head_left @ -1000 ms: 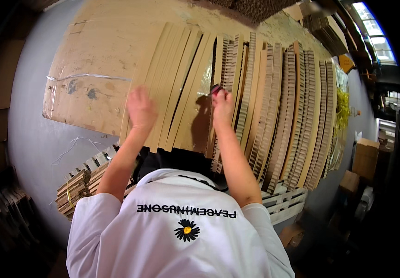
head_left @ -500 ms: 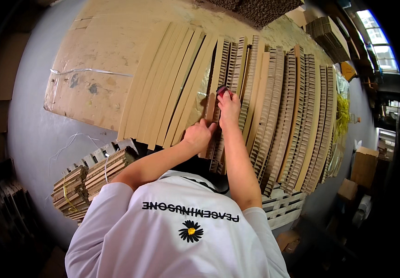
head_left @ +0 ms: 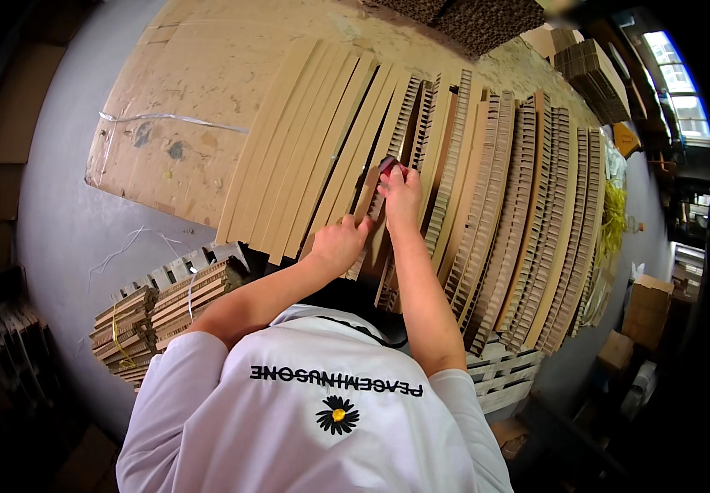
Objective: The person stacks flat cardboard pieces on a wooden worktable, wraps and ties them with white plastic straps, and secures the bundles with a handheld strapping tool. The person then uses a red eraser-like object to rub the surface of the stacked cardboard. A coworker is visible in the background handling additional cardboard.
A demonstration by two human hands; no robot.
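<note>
My right hand [head_left: 402, 197] is closed around a small dark-red and black object [head_left: 386, 165], whose exact kind I cannot make out. It rests along one of the long honeycomb cardboard strips [head_left: 369, 195] in the middle of the row. Nearer to me, my left hand [head_left: 340, 245] grips the lower part of that strip, thumb on its right side. To the left lie several strips with smooth tan faces [head_left: 277, 156], packed close together. On the right, many strips [head_left: 482, 197] show their open, ridged cell edges.
A large worn cardboard sheet [head_left: 170, 156] lies under the strips. Bundles of tied cardboard pieces [head_left: 195, 296] sit at the lower left by a pale slatted pallet [head_left: 499, 374]. Brown honeycomb blocks [head_left: 486, 20] stand at the far edge, yellow strapping [head_left: 614, 215] at the right.
Both hands have shifted a little to the left, and the strip between them has moved left toward the smooth-faced strips. The red object stays in my right hand.
</note>
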